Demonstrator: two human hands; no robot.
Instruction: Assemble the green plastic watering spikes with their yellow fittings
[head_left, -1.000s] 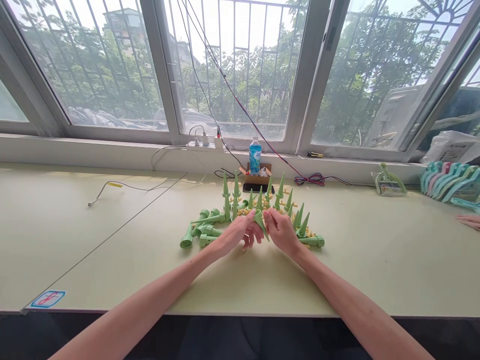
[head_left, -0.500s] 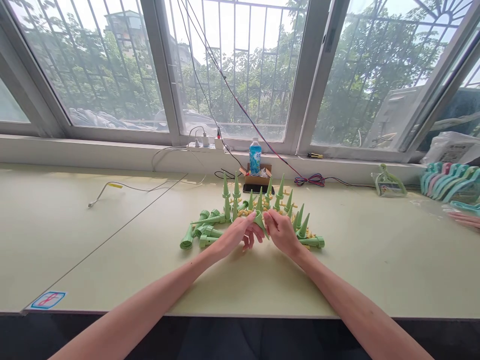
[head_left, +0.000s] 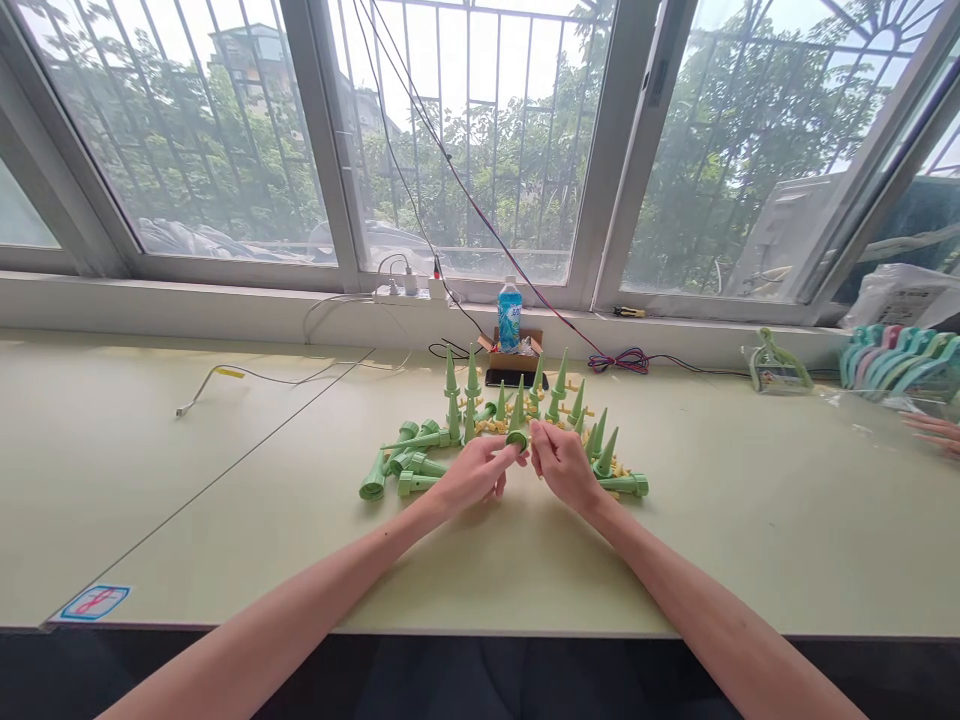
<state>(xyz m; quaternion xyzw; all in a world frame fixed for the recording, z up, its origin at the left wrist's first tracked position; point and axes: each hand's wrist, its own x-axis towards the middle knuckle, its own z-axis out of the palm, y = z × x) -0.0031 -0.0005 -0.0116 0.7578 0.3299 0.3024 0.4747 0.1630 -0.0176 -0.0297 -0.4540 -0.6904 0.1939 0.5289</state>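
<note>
Facing camera now: held cone's mouth (head_left: pixel 516 440)

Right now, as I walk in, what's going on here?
A person's left hand holds a hollow green plastic piece, its round open end facing the camera. The right hand is close beside it, fingers pinched together; anything they may grip is too small to make out. Behind, tapered green plastic spikes stand upright among small yellow pieces; others lie on their sides. Another person's hand shows at the right edge.

Head view, forward-down over table (head_left: pixel 247 540)
</note>
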